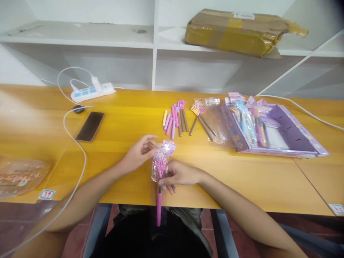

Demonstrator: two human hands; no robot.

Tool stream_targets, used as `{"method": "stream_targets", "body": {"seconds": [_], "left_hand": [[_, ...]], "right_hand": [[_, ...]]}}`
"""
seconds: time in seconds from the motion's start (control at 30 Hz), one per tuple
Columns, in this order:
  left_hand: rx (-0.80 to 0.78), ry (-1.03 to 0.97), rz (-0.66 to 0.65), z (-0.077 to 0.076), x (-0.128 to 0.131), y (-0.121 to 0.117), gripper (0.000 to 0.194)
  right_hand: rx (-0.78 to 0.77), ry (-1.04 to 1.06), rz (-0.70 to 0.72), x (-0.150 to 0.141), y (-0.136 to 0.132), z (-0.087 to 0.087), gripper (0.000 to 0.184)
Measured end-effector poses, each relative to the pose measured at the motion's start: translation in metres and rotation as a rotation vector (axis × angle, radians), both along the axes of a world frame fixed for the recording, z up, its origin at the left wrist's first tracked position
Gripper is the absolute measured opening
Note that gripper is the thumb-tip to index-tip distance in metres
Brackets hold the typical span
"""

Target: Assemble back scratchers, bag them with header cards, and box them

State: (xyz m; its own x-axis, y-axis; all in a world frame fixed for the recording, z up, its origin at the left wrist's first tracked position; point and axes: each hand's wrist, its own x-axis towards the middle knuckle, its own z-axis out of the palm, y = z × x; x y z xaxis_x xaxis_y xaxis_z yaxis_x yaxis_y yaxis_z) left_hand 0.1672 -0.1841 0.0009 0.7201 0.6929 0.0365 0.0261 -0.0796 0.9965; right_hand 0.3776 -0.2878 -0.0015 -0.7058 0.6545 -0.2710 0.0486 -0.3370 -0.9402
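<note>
A pink back scratcher (pixel 159 200) with a hand-shaped head sits partly inside a clear plastic sleeve (pixel 160 163) over the near edge of the yellow table (pixel 126 125). My right hand (pixel 178 175) pinches the scratcher's shaft just below the sleeve. My left hand (pixel 139 152) pinches the sleeve's top, by its pink header card (pixel 168 146). The pink handle hangs down past the table edge.
Loose scratchers and coloured handles (pixel 177 120) lie mid-table, beside empty sleeves (pixel 215 118) and a purple display box (pixel 274 130) of packed ones. A phone (pixel 90 126), power strip (pixel 92 91) and cables lie left. A taped parcel (pixel 236 32) rests on the shelf.
</note>
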Motion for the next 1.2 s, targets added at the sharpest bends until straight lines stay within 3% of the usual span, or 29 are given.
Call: {"method": "stream_targets", "body": {"seconds": [0.13, 0.23, 0.3, 0.37, 0.43, 0.57, 0.83, 1.03, 1.13, 1.2], "left_hand": [[0.035, 0.019, -0.018, -0.002, -0.001, 0.0, 0.028], [0.059, 0.059, 0.018, -0.003, 0.0, -0.002, 0.025], [0.042, 0.072, 0.037, -0.004, 0.0, -0.002, 0.026], [0.018, 0.082, 0.047, -0.006, 0.001, -0.003, 0.028], [0.011, 0.091, 0.048, -0.008, 0.001, -0.002, 0.028], [0.051, 0.098, 0.085, -0.012, 0.002, -0.001, 0.028], [0.104, 0.1, 0.085, -0.015, 0.002, 0.002, 0.024], [0.047, 0.083, 0.124, -0.012, 0.001, 0.006, 0.028], [0.032, 0.081, 0.152, -0.01, 0.001, 0.007, 0.031], [0.039, 0.077, 0.175, -0.009, 0.002, 0.007, 0.033]], "right_hand": [[-0.025, -0.024, 0.005, 0.0, 0.001, 0.002, 0.04], [0.014, -0.073, -0.083, 0.016, 0.006, 0.004, 0.044], [0.209, -0.208, -0.271, 0.029, 0.01, 0.003, 0.043], [0.504, -0.446, -0.521, 0.041, 0.015, 0.0, 0.039], [0.749, -0.703, -0.681, 0.049, 0.019, -0.005, 0.031], [0.862, -0.933, -0.647, 0.056, 0.025, -0.017, 0.028], [0.808, -0.812, -0.664, 0.059, 0.029, -0.025, 0.025], [0.644, -0.493, -0.809, 0.053, 0.029, -0.019, 0.034], [0.629, -0.273, -0.953, 0.042, 0.021, -0.014, 0.034], [0.665, -0.171, -0.942, 0.033, 0.014, -0.011, 0.032]]}}
